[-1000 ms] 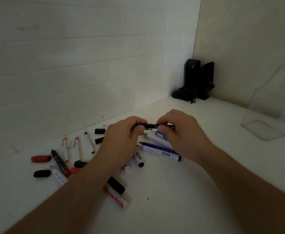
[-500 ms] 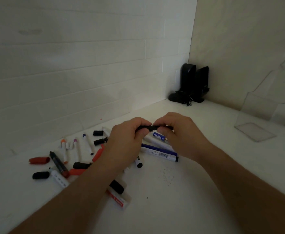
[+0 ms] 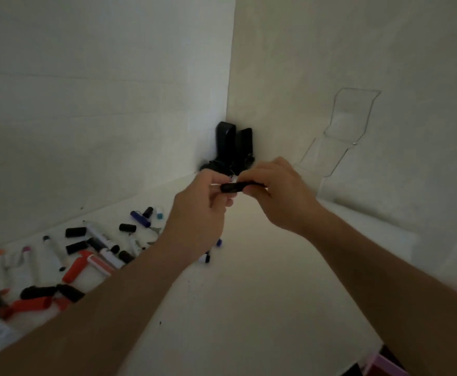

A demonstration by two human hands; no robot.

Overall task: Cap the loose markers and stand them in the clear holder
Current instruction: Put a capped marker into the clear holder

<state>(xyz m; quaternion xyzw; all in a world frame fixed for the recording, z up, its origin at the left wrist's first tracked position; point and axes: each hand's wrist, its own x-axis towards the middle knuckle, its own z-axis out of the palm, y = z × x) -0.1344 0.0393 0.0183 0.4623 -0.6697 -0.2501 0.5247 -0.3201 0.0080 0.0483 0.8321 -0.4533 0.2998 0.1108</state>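
Both my hands hold one black marker [image 3: 235, 186] level in the air above the white table. My left hand [image 3: 199, 213] pinches its black cap end and my right hand [image 3: 279, 194] grips the barrel, which is mostly hidden by my fingers. The clear holder [image 3: 338, 137] stands at the back right against the wall, just beyond my right hand. Several loose markers and caps lie scattered at the left: a red cap [image 3: 77, 270], a black cap [image 3: 127, 227], a blue marker [image 3: 140, 219] and a white-barrelled marker [image 3: 101, 240].
Two black upright devices [image 3: 234, 147] with a cable stand in the far corner, behind my hands. White walls close in the table at the back and right. The table's front edge shows at the lower right, with a pink object [image 3: 384, 365] below it.
The view has swung up and to the right, so the scattered markers now sit lower left. My hands have risen with the black marker toward the corner, nearer the clear holder.
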